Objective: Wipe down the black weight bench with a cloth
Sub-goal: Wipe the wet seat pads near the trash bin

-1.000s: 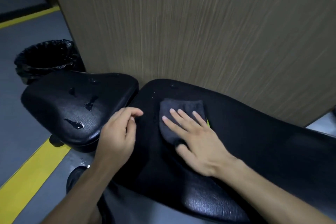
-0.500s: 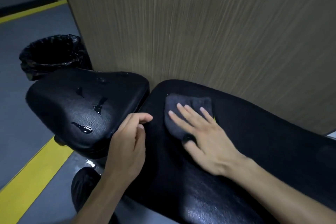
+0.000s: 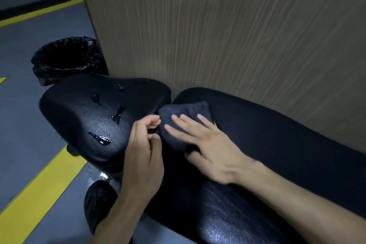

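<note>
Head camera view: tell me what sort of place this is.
Probably a gym or fitness room. A black padded weight bench stands against a wood-grain wall panel, the grey floor carries yellow painted lines, and a bin lined with a black bag sits beside it.

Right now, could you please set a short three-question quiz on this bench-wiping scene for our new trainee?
1. True or false: the right hand presses the dark cloth flat on the long back pad.
2. Which pad shows wet streaks? A) the seat pad B) the back pad.
3. Fill in: the bin with the black liner stands beyond the ____ pad.

Key
1. True. Its fingers lie spread on the cloth.
2. A. Streaks glisten there, and the left hand hangs curled at the gap beside it.
3. Seat.
</note>
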Available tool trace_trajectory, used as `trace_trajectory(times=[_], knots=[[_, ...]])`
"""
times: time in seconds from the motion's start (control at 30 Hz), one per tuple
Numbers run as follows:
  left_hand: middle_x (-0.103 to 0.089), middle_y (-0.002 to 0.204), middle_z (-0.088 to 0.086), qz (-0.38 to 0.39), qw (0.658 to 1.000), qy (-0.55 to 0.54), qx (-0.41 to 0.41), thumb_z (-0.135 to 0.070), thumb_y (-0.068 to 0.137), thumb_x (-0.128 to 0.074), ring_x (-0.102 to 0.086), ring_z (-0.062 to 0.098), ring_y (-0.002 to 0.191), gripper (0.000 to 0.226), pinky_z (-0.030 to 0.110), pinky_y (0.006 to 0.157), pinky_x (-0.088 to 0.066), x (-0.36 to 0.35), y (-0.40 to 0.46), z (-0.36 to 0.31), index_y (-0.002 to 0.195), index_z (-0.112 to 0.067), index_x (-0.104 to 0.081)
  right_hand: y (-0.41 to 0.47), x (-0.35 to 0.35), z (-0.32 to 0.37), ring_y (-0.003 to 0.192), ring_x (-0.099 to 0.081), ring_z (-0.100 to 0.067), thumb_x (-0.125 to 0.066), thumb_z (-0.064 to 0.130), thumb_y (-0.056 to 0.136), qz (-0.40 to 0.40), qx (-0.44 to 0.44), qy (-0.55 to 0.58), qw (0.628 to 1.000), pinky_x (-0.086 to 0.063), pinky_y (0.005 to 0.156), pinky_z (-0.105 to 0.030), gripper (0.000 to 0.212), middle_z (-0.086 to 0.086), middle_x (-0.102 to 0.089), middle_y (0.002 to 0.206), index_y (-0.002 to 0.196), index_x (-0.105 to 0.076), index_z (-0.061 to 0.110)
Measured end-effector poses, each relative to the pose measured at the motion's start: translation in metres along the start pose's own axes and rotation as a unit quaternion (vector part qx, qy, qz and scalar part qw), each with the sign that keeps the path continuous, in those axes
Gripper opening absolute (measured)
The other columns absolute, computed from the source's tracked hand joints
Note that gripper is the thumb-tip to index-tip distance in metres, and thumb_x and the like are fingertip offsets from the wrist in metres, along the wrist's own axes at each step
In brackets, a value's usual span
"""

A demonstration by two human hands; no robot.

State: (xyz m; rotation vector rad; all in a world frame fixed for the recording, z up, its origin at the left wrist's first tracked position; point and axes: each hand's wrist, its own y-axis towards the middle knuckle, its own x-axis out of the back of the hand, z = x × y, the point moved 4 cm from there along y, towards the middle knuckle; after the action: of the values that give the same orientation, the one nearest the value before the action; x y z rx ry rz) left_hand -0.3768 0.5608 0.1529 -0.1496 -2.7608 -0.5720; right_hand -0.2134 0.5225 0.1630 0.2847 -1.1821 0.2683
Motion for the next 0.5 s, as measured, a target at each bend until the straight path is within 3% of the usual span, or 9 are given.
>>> trace_trajectory(times=[0.07,0.17,0.23,0.33,0.5], knots=[[-0.059,0.122,-0.006,-0.004,1.0,0.005,0.0,0.007,0.098,-0.043,-0.055,0.007,0.121,0.04,0.012,0.098,-0.038,0.0,0.0,0.0,0.122,-0.023,-0.054,0.012,0.013,-0.035,0.151,-0.013,0.001,-0.036,0.035,0.082,-0.013,-0.031,0.036,0.999,0.001,0.124,-0.025,0.071,0.015,-0.024,0.163,0.153,-0.037,0.037],[-0.058,0.122,-0.005,-0.007,1.0,0.01,-0.006,0.005,0.098,-0.041,-0.055,0.009,0.121,0.039,0.011,0.098,-0.037,-0.001,-0.001,0.001,0.124,-0.021,-0.054,0.058,0.034,-0.107,0.15,-0.024,-0.008,-0.02,0.051,0.083,-0.09,-0.232,0.037,0.968,-0.008,0.125,-0.032,0.074,0.01,-0.034,0.161,0.152,-0.039,0.032],[-0.057,0.123,-0.003,-0.013,1.0,0.006,-0.009,0.002,0.097,-0.041,-0.054,0.009,0.121,0.039,0.012,0.098,-0.036,-0.001,-0.001,0.001,0.125,-0.022,-0.053,0.083,0.031,-0.119,0.147,-0.03,-0.012,-0.01,0.055,0.081,-0.103,-0.296,0.016,0.95,-0.008,0.125,-0.034,0.082,0.003,-0.041,0.158,0.151,-0.042,0.026],[-0.055,0.122,-0.002,-0.026,1.0,-0.013,-0.009,-0.006,0.096,-0.041,-0.054,0.013,0.118,0.037,0.012,0.096,-0.037,0.0,-0.001,0.0,0.126,-0.025,-0.05,0.089,0.021,-0.07,0.148,-0.027,-0.008,-0.021,0.045,0.086,-0.089,-0.211,0.019,0.973,-0.005,0.124,-0.031,0.072,0.002,-0.042,0.157,0.149,-0.046,0.02],[-0.052,0.121,-0.006,-0.048,0.998,-0.036,-0.008,-0.025,0.1,-0.039,-0.053,0.022,0.107,0.023,0.024,0.094,-0.041,0.003,-0.003,0.004,0.121,-0.03,-0.047,0.019,0.005,0.004,0.15,-0.021,-0.002,-0.044,0.022,0.083,0.002,0.033,0.087,0.996,-0.002,0.124,-0.029,0.063,0.011,-0.038,0.158,0.144,-0.052,0.032]])
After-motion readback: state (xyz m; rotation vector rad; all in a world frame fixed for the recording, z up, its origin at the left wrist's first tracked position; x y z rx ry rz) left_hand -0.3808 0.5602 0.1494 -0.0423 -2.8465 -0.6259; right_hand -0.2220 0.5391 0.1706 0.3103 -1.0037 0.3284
